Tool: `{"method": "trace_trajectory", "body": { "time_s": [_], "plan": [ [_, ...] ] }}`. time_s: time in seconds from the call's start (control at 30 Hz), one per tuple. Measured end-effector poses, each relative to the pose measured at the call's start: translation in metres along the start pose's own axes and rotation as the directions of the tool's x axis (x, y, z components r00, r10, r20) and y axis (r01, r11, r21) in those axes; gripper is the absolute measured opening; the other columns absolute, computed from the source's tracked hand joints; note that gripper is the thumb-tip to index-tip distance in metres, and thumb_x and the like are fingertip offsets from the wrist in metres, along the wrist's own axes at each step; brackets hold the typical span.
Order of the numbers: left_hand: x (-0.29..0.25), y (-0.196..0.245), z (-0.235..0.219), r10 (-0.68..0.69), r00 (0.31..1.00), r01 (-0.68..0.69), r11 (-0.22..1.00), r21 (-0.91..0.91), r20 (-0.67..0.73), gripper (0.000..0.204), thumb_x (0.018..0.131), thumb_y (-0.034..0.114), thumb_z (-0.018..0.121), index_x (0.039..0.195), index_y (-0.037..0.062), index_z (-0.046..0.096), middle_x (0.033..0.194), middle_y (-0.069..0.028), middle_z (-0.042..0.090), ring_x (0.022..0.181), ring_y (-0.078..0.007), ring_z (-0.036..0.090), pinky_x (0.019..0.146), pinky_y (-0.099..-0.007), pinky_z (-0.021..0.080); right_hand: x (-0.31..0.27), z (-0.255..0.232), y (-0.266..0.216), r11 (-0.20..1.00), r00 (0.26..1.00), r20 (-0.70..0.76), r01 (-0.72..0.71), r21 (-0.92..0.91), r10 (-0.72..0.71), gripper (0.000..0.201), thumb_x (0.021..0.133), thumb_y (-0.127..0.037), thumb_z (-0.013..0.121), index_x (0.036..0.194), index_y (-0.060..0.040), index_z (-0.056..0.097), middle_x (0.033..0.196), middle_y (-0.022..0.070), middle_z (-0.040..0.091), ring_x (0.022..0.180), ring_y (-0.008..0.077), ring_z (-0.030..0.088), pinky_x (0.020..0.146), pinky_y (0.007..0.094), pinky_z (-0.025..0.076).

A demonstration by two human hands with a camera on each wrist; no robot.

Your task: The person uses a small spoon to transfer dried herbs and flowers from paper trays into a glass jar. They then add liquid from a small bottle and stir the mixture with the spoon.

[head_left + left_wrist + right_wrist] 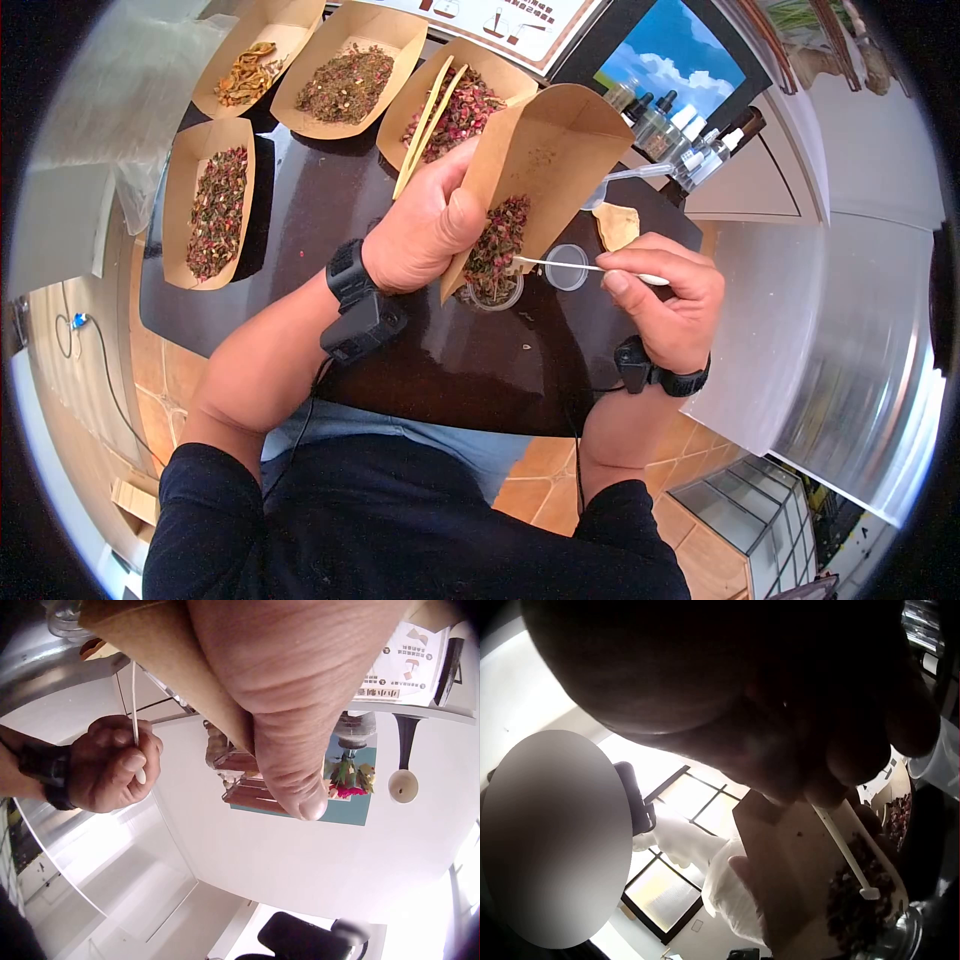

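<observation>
The left hand (430, 220) grips a brown paper tray (560, 150), tilted so that dried red and green petals (505, 235) gather at its low end. Under that end stands a small clear round cup (497, 293) with plant bits in it. Between thumb and fingers the right hand (670, 295) pinches a thin white spoon (565, 265), its tip at the petals. The right wrist view shows the spoon's small flat tip (869, 893) over the petals (855, 900). In the left wrist view the left thumb (292, 772) lies along the tray's side (172, 667).
Paper trays of dried plants stand at the back and left, one (210, 205) nearest the left edge. Yellow tweezers (425, 125) lie across another. Right of the cup are a clear lid (566, 268), a pale dried piece (617, 226) and dropper bottles (665, 130).
</observation>
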State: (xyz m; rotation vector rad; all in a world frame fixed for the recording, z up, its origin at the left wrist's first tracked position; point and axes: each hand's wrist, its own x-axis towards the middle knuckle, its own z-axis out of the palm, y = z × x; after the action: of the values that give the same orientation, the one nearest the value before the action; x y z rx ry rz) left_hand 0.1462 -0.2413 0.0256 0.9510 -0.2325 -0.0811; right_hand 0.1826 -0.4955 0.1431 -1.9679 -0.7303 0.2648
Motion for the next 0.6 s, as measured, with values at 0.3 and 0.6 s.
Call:
{"method": "trace_trajectory", "body": {
  "time_s": [0.3, 0.6],
  "plan": [
    [0.001, -0.003, -0.001, 0.005, 1.0, -0.005, 1.0, -0.006, 0.012, 0.126, 0.084, 0.087, 0.068, 0.167, -0.0014, 0.035, 0.155, -0.0106, 0.056, 0.141, -0.0161, 0.053, 0.118, -0.0359, 0.044, 0.001, 0.003, -0.002, 0.999, 0.999, 0.011, 0.035, -0.001, -0.035, 0.017, 0.087, 0.003, 0.083, 0.103, 0.004, 0.083, 0.09, 0.0145, 0.078, 0.08, 0.0193, 0.074, 0.072, 0.029, 0.055],
    [0.0, 0.001, 0.0, -0.079, 0.995, 0.077, 0.997, -0.029, -0.067, 0.137, 0.069, 0.088, 0.077, 0.164, -0.002, 0.035, 0.154, -0.0134, 0.058, 0.137, -0.0225, 0.062, 0.113, -0.04, 0.054, 0.005, 0.011, -0.005, 1.0, 0.995, 0.099, 0.013, -0.017, -0.011, 0.015, 0.088, 0.004, 0.081, 0.103, 0.0049, 0.082, 0.091, 0.0155, 0.079, 0.082, 0.0207, 0.075, 0.074, 0.0296, 0.056]
  ]
}}
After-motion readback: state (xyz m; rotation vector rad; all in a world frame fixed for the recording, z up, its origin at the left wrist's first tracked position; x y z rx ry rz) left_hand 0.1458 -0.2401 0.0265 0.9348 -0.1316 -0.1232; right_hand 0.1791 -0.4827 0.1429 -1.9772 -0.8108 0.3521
